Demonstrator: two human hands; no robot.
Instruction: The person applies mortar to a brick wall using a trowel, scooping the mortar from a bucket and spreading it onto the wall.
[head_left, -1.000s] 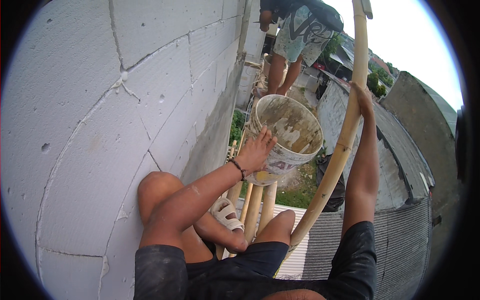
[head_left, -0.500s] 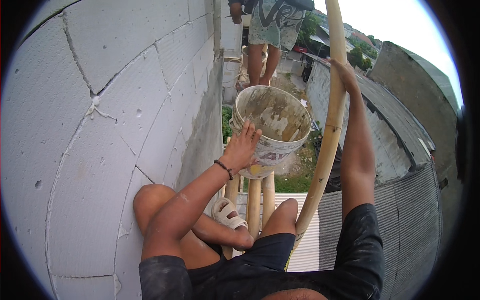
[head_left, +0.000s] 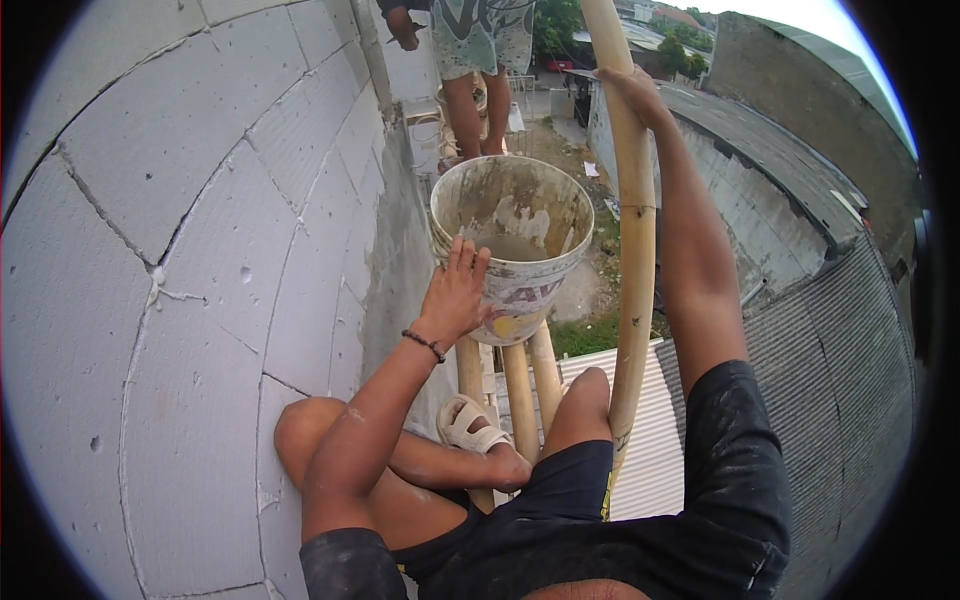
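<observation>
A white, stained bucket (head_left: 535, 285) stands upright on bamboo poles (head_left: 519, 395) in front of me. Dried mortar crusts its inner wall, and grey material shows low inside. My left hand (head_left: 456, 297) grips the bucket's near left rim; its fingertips hook over the edge while the thumb lies against the outside. Higher up on the right, my right hand (head_left: 637, 97) is wrapped around a thick upright bamboo pole (head_left: 632, 240). Part of that hand is hidden behind the pole.
A light block wall (head_left: 215, 250) runs along my left. Beyond the bucket stands another person (head_left: 480, 60) in patterned shorts. Below right lie corrugated roofs (head_left: 800, 370), with ground (head_left: 575, 290) far beneath. My sandalled foot (head_left: 470, 425) rests near the poles.
The view has shifted, so the bucket, pole and other person sit farther left in it. More of the bucket's inside and its grey contents now show. Both hands keep their holds.
</observation>
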